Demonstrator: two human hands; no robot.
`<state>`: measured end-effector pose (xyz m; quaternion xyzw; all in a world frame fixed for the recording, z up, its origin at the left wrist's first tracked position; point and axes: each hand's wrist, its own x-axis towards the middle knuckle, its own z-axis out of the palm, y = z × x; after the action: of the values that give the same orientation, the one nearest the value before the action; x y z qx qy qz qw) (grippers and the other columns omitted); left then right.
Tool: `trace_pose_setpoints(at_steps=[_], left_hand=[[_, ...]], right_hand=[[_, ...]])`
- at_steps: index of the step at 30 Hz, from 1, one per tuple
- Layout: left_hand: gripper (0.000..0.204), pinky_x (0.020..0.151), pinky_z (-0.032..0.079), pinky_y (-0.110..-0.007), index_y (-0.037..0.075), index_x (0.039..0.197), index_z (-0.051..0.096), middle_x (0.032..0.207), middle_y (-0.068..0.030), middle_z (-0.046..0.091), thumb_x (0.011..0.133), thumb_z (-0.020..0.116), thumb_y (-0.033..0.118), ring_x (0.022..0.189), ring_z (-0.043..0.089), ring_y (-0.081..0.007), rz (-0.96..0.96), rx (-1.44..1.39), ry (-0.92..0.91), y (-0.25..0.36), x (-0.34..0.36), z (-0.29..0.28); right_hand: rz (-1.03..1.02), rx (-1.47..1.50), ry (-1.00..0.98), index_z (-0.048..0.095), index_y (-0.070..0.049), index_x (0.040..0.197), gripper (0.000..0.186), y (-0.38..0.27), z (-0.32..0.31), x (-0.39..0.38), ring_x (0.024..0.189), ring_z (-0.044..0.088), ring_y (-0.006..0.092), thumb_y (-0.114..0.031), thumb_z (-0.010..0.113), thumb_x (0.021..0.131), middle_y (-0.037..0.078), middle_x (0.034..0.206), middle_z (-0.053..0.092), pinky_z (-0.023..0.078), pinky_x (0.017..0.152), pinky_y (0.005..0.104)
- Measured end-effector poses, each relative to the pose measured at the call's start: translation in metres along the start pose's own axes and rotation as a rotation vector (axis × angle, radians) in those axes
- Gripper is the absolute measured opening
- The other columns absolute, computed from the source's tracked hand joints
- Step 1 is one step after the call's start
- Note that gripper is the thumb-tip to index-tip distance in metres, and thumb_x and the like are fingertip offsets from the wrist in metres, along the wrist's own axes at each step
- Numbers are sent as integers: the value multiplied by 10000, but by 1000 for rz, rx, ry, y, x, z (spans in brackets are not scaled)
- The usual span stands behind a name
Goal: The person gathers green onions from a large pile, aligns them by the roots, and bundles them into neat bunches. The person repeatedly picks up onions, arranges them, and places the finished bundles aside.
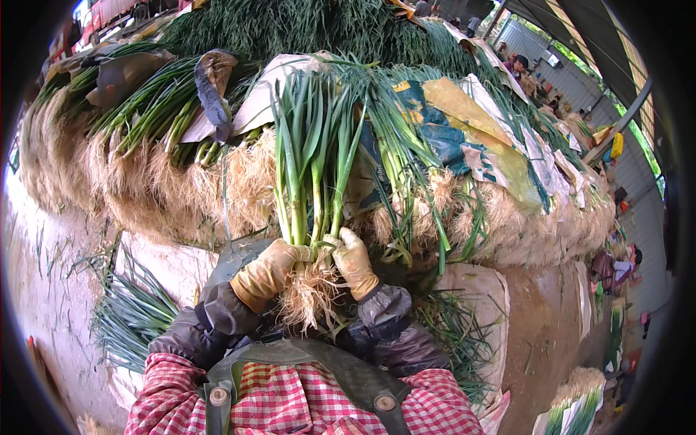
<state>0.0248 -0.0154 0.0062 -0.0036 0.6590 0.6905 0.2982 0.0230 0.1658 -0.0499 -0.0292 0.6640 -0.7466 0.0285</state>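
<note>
Both my hands wear tan work gloves and close on one bunch of green onions [315, 156] in front of my chest. The green tops point away from me, and the pale tangled roots [308, 301] hang toward me below the gloves. My left hand [267, 272] wraps the stem bases on the left side. On the right side of the same stems, my right hand [351, 262] has its fingers bent against them. Some fingertips are hidden behind the stems and leaves.
A long heap of green onions [167, 109], root ends facing me, lies just ahead, partly covered by paper sheets [464, 123]. Loose green onions [134, 315] lie at my left, with green leaf scraps [464, 341] at my right. Several people sit far right.
</note>
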Motion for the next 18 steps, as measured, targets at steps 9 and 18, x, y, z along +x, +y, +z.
trace_pose_setpoints(at_steps=[9, 18], left_hand=[[172, 537, 515, -249, -49, 999, 609, 797, -93, 644, 841, 558, -6, 605, 609, -157, 33, -395, -71, -8, -2, 13], [134, 522, 501, -243, -43, 967, 603, 727, -73, 629, 857, 585, 32, 547, 588, -159, -50, -683, -173, 5, -16, 21]], right_hand=[[49, -59, 204, 553, 107, 1162, 319, 13, -15, 8, 824, 631, 203, -125, 573, 945, 157, 1002, 658, 530, 712, 299], [304, 280, 133, 595, 52, 979, 194, 21, -29, 47, 782, 624, 173, -90, 468, 944, 86, 901, 641, 534, 725, 277]])
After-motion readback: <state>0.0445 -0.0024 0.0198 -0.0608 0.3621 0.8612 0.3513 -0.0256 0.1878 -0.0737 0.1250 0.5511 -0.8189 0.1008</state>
